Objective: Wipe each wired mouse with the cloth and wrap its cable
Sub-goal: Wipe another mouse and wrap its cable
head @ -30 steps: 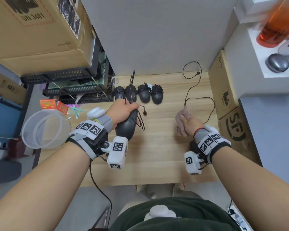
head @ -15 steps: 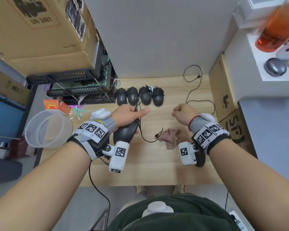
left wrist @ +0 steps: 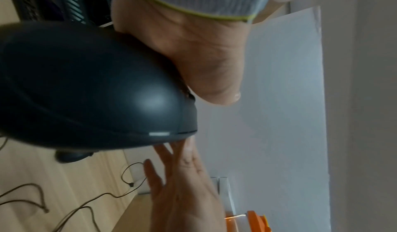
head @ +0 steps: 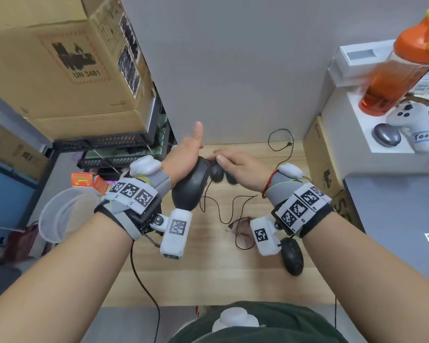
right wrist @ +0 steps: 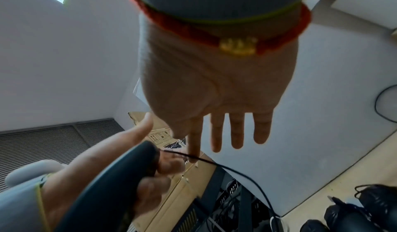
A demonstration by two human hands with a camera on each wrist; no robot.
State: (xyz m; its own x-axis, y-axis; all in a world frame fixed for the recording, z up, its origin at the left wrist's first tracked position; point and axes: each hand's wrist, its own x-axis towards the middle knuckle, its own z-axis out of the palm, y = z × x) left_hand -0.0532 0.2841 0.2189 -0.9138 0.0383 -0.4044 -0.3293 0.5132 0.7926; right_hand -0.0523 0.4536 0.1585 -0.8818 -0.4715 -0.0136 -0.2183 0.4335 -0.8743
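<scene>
My left hand (head: 183, 159) grips a black wired mouse (head: 188, 186) above the wooden table (head: 208, 276), thumb raised off it. The mouse (left wrist: 86, 91) fills the left wrist view. Its cable (head: 218, 211) hangs from its front down to the table. My right hand (head: 235, 167) reaches to the mouse's front with straight fingers, and its index finger (right wrist: 193, 147) touches the cable (right wrist: 236, 169). The pinkish cloth (head: 243, 231) lies on the table, partly hidden under my right wrist. A second black mouse (head: 292, 256) lies near it. Wrapped mice (head: 217, 173) sit in a row at the back, partly hidden.
Stacked cardboard boxes (head: 60, 70) and a rack stand at the left, with a clear plastic tub (head: 62, 214) below. A closed laptop (head: 394, 231), a box (head: 325, 157) and an orange bottle (head: 394, 70) are at the right. A loose cable (head: 280, 144) lies at the back.
My right hand dropped the cloth on the table and moved up and left to the front of the mouse. My left hand raised the mouse and lifted its thumb.
</scene>
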